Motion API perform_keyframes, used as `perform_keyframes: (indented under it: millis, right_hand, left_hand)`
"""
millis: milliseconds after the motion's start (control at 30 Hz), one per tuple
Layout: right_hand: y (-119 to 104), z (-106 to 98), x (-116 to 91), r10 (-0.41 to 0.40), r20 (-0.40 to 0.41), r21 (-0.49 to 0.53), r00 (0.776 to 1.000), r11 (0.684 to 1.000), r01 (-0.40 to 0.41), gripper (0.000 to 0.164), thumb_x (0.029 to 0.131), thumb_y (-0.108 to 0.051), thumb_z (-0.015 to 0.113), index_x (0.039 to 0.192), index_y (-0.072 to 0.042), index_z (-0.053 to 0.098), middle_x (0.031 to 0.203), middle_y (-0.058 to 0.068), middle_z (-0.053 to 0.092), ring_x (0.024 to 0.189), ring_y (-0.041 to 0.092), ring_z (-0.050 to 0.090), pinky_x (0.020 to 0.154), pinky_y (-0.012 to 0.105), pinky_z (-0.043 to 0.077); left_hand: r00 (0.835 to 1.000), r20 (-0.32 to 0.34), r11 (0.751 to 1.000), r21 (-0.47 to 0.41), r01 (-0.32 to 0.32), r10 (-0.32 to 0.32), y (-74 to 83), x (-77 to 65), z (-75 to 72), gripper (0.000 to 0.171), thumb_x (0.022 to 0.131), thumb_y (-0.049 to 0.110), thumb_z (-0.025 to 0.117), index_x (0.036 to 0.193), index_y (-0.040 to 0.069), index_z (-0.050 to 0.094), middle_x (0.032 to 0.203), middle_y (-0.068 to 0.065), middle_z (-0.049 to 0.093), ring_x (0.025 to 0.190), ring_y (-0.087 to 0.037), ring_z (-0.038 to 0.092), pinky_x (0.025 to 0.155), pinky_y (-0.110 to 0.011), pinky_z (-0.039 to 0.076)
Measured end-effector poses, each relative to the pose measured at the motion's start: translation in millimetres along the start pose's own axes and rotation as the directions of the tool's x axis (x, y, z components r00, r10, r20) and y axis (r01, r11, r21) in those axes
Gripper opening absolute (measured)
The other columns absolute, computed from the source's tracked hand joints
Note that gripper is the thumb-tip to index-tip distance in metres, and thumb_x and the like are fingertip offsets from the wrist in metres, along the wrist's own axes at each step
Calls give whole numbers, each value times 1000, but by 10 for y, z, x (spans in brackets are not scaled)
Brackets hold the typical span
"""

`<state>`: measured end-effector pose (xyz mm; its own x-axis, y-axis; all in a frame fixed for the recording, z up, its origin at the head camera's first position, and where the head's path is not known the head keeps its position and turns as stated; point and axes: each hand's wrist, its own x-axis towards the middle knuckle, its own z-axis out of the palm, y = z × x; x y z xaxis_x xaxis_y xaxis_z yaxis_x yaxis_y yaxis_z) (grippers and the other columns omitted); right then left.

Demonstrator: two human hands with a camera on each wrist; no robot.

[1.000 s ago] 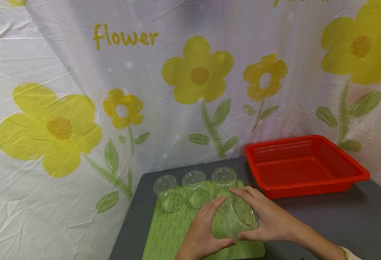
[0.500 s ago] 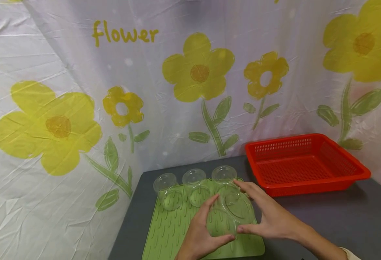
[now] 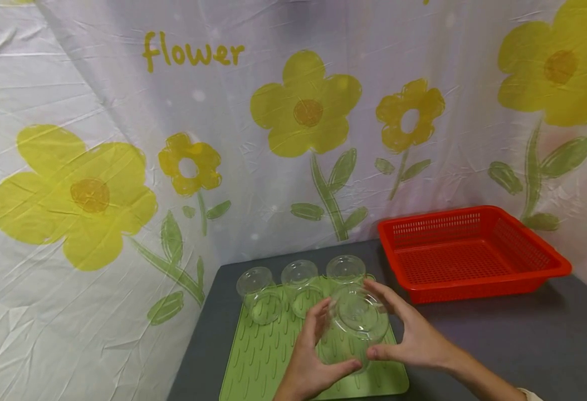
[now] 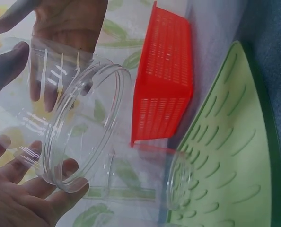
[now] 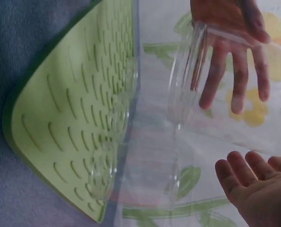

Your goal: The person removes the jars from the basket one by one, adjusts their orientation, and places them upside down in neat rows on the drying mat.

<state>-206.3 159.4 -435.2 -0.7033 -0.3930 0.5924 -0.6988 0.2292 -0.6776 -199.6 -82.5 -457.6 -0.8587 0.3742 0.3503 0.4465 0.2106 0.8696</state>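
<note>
Both hands hold a clear plastic jar (image 3: 358, 314) above the green mat (image 3: 263, 356). My left hand (image 3: 311, 359) is on its left side and my right hand (image 3: 414, 337) on its right, thumbs towards me. In the left wrist view, the threaded rim of the jar (image 4: 83, 127) faces the mat side, and pale markings show on its wall. Left fingers (image 4: 24, 168) bend around the lower side there. In the head view, the jar's round base is uppermost. Three similar clear jars, left (image 3: 255, 284), middle (image 3: 300, 275) and right (image 3: 345, 269), stand along the mat's back edge.
A red perforated plastic basket (image 3: 474, 262) sits at the back right of the dark grey tabletop (image 3: 479, 328). Behind it hangs a white curtain (image 3: 253, 211) printed with yellow flowers.
The held jar has turned from lying tilted sideways to having its base upward. The hands stay at nearly the same spot; fingers have shifted slightly around it. The other jars have not moved.
</note>
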Motion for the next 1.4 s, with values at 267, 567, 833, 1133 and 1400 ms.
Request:
perform_keyframes:
  millis: [267,567,833,1133,1400]
  right_hand:
    - [27,59,-12,-6,-22,64,1000,998,7,103,74,-9,91,159,-13,32,153,3,51,140,12,51,107,25,48]
    - [47,82,-6,42,-29,75,999,996,-40,101,73,-11,91,157,-17,35,148,17,53,134,14,56,105,26,50]
    - [106,86,-21,70,-69,-18,995,997,-71,101,72,-20,94,155,-22,38,146,9,56,124,9,60,102,24,49]
    - [211,120,-83,74,-90,-43,993,996,-78,101,70,-22,95,154,-19,41,139,7,60,112,8,65,94,28,53]
    - [357,217,-149,139,-111,-95,984,984,-150,101,70,-26,95,154,-24,40,145,9,57,115,16,64,91,32,55]
  left_hand:
    - [999,18,997,-70,32,-31,-21,-5,27,102,79,16,90,157,32,26,163,-7,37,149,-32,40,120,-40,38]
    - [999,27,999,-33,-17,18,-83,1,-2,107,78,18,91,159,29,22,159,0,42,146,-25,45,119,-42,40]
    - [997,-59,997,40,58,-56,-216,-63,-253,89,86,23,84,156,35,29,161,5,41,147,-29,43,117,-61,38]
    - [983,-70,927,328,181,-167,-608,-233,-727,53,100,45,63,146,24,50,159,-16,42,145,-44,42,106,-70,42]
    - [942,-75,766,564,310,-326,-825,-365,-986,52,100,41,64,140,9,57,156,-26,43,141,-60,34,103,-82,31]
